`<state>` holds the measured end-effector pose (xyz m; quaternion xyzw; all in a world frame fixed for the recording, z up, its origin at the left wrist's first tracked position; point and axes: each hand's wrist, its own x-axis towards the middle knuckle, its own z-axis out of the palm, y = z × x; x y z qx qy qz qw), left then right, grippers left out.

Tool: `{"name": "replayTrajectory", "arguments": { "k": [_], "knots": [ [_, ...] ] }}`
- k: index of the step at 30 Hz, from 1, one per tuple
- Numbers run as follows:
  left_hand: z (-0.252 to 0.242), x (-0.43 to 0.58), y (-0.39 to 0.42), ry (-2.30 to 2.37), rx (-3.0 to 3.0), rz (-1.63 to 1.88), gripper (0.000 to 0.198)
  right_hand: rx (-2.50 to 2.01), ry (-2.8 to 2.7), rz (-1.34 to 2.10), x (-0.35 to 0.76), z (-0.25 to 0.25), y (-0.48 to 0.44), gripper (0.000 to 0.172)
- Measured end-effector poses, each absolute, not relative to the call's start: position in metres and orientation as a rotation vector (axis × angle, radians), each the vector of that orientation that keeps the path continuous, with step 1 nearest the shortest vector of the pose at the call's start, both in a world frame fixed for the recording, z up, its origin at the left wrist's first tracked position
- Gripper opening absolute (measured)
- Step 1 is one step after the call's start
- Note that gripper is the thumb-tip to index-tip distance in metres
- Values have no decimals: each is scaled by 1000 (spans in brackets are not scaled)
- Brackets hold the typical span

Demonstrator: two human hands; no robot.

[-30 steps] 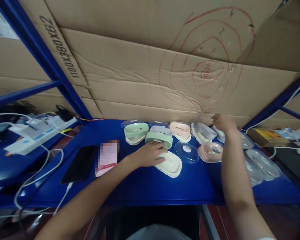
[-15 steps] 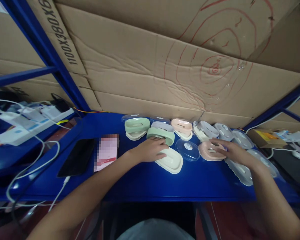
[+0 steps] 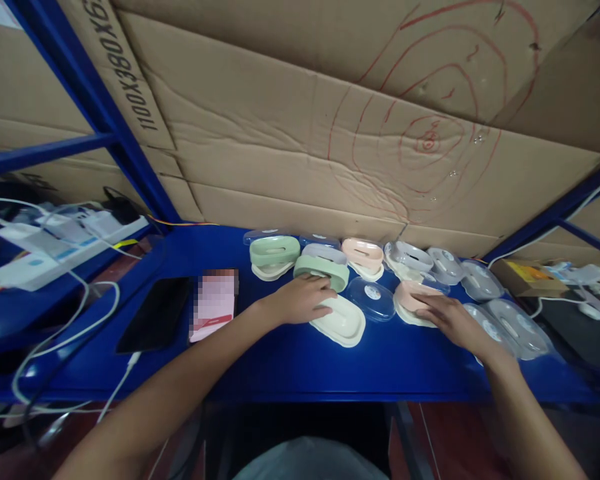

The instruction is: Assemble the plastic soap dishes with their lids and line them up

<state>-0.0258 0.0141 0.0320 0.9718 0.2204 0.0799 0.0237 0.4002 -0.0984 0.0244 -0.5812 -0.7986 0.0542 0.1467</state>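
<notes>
My left hand point(image 3: 303, 300) rests with curled fingers on a green soap-dish-like box point(image 3: 333, 268), its thumb over the cream tray point(image 3: 343, 323) in front. The fingers of my right hand point(image 3: 445, 317) are on a pink box point(image 3: 411, 292), which sits over a cream base point(image 3: 405, 313). Between the hands lies a clear lid point(image 3: 371, 299) with a round sticker. Behind stand another green box point(image 3: 275, 251), a lilac box point(image 3: 324, 253), a peach box point(image 3: 363, 251) and a grey-white box point(image 3: 411, 256).
More clear lids point(image 3: 483, 280) and a translucent piece point(image 3: 520, 327) lie at the right. A black phone point(image 3: 155, 313) and a pink-screened device point(image 3: 213, 307) are at the left, near cables and a power strip point(image 3: 65, 247). Cardboard point(image 3: 260, 133) stands behind the blue table point(image 3: 285, 367).
My right hand has shifted slightly left and down with the pink box, and a cream base now shows beneath it. The clear middle lid sits slightly further left. My left hand has hardly moved.
</notes>
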Motion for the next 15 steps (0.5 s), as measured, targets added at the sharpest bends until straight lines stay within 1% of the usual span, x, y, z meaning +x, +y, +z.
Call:
{"name": "replayTrajectory", "arguments": {
  "k": [5, 8, 11, 13, 15],
  "knots": [
    [28, -25, 14, 665, 2992, 289, 30, -1549, -2269, 75, 367, 38, -92, 37],
    [29, -26, 13, 641, 2995, 360, 38, -1443, -2337, -43, 339, 37, -87, 41],
    [33, -28, 14, 646, 3014, 511, 50, -1386, -2305, -217, 337, 40, -76, 46],
    [36, -30, 16, 678, 2993, 581, 54, -1468, -2212, -314, 358, 45, -66, 44],
    [38, -31, 18, 693, 2962, 613, 53, -1712, -2099, -377, 391, 51, -53, 42]
  ]
}}
